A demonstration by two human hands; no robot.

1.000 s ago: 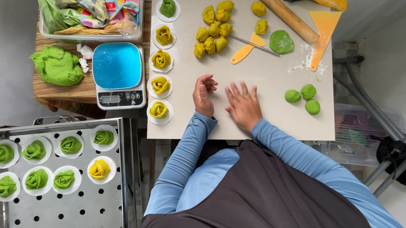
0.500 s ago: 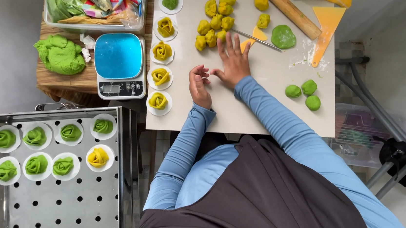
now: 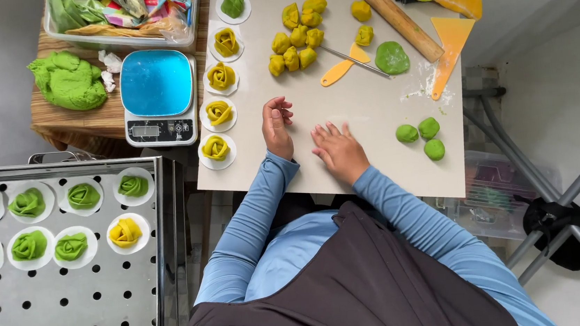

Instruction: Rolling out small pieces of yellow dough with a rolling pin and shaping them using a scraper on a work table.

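View: one head camera only, no second view to share with
Position: above the person, over their grey apron
Facing: straight down at the pale beige rectangular worktop [image 3: 373, 156]
Nearness: well above, both hands and forearms fit in frame
Left edge: perforated steel tray [image 3: 72, 308]
Far edge: blue-topped kitchen scale [image 3: 158, 90], wooden rolling pin [image 3: 400, 20]

Both hands low on the worktop, holding nothing

The left hand [image 3: 277, 124] stands on its edge with fingers curled loosely inward; the right hand [image 3: 337, 150] lies flat, palm down, fingers spread, both blue-sleeved forearms reaching in over the near edge.
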